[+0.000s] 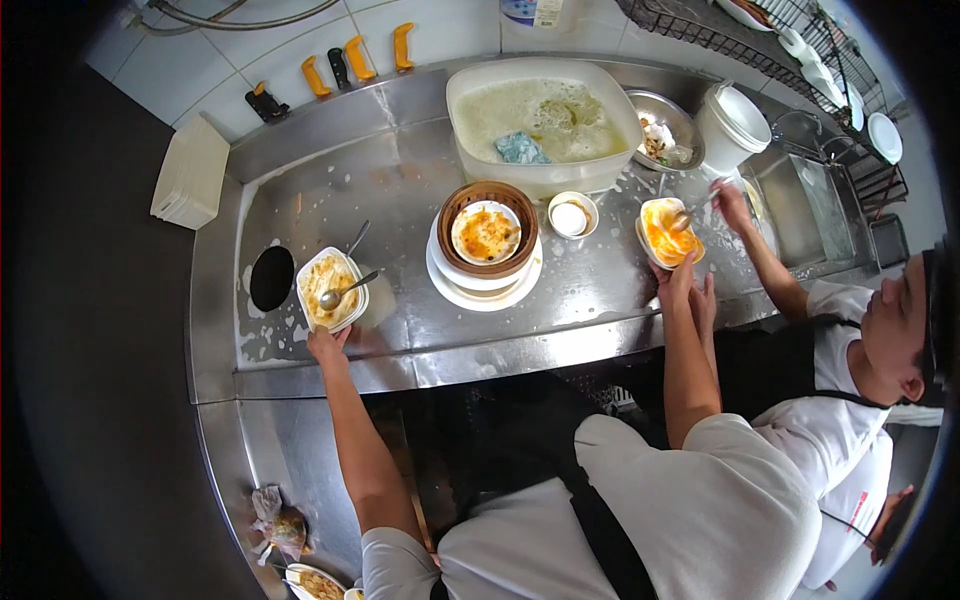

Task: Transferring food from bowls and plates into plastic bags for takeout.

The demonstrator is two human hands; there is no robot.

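Observation:
My left hand (pixel 328 346) grips the near edge of a stack of white dishes (pixel 363 307) on the steel counter's left side. Creamy orange-yellow food residue (pixel 330 274) covers the top dish, where a metal spoon (pixel 331 300) lies; a second spoon handle (pixel 358 238) sticks out beyond the rim. At the right, my right hand (pixel 681 279) grips another white dish (pixel 643 238) smeared with orange-yellow residue. A co-worker's hand (pixel 729 201) holds a spoon (pixel 682 220) over that dish. The co-worker's other hand (pixel 703 296) is just beside mine; whether it touches the dish is unclear.
Between my hands, a bamboo steamer (pixel 529 244) holding a stained dish (pixel 486 232) stands on white plates (pixel 442 292). Behind it are a plastic tub (pixel 540 178) of soapy water and a steel bowl (pixel 694 135) of scraps. A round hole (pixel 272 277) opens at left. Knives (pixel 358 58) line the wall.

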